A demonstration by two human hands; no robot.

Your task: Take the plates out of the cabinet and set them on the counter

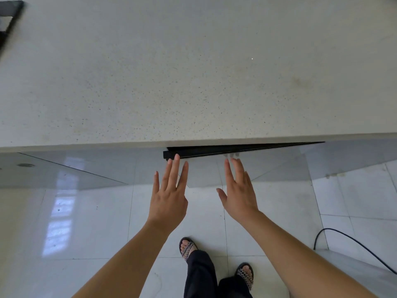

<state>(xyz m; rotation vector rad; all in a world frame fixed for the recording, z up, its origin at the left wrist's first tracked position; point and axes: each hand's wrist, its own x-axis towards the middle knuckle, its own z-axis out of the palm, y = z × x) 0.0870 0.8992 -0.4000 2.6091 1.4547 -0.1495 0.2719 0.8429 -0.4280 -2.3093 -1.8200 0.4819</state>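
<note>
Both flat hands reach a glossy cabinet door [247, 166], slightly ajar.

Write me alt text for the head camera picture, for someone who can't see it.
Seen from above, a person's left hand and right hand reach, open and empty, toward a cabinet door that stands slightly ajar under a pale speckled counter. No plates are visible. Below are sandalled feet on a glossy white tiled floor and a black cable at right.

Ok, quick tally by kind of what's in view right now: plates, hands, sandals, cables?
Plates: 0, none visible on the counter
Hands: 2, left hand and right hand, both open and empty
Sandals: 2
Black cables: 1
Total: 5
</note>
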